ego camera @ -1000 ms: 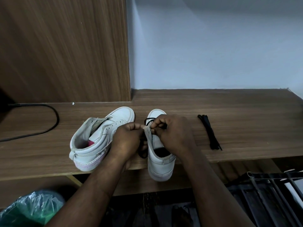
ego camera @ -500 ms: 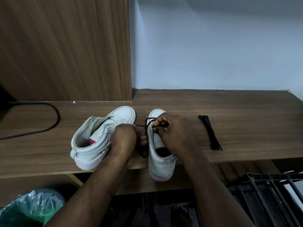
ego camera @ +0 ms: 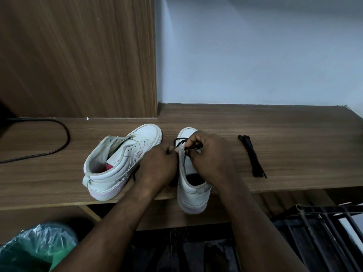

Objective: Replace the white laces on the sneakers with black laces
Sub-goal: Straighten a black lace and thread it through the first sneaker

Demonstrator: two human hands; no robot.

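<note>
Head view: curled right hand (ego camera: 211, 156) pinching black lace (ego camera: 179, 141), left hand (ego camera: 157, 165) seemingly gripping the sneaker (ego camera: 193, 197).

A single wide-angle view — worn on the person's head, facing forward and down. It sits close over the near edge of the wooden counter (ego camera: 284, 134), white sneakers (ego camera: 125, 154) mid-frame, pale wall (ego camera: 255, 55) rising behind.

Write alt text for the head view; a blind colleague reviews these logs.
Both hands work on a white sneaker on a wooden desk: the left hand pinches its eyelet flap, the right hand pinches a black lace. A second unlaced sneaker sits to its left, a spare lace bundle to its right.
</note>
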